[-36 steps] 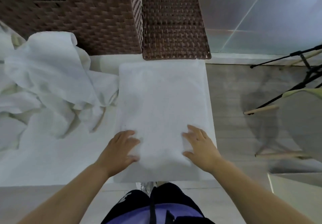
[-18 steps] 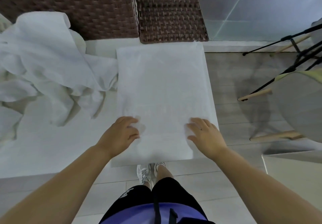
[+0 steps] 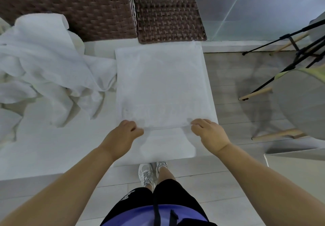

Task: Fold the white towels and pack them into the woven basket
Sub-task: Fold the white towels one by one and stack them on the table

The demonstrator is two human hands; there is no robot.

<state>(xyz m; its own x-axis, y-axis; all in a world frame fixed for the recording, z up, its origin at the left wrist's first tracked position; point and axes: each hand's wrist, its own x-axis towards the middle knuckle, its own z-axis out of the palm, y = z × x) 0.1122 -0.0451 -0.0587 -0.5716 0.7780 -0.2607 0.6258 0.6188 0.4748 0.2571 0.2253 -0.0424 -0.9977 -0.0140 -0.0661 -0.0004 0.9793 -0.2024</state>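
At the near edge of the flat white towel [image 3: 161, 85], the left hand [image 3: 123, 136] and the right hand [image 3: 210, 134] each pinch its fold line with curled fingers, one at either side. Beyond the towel's far edge stands the woven basket [image 3: 167, 11], right against it. Left of the towel, a crumpled heap of towels [image 3: 44, 64] lies on the same white table [image 3: 52, 152]
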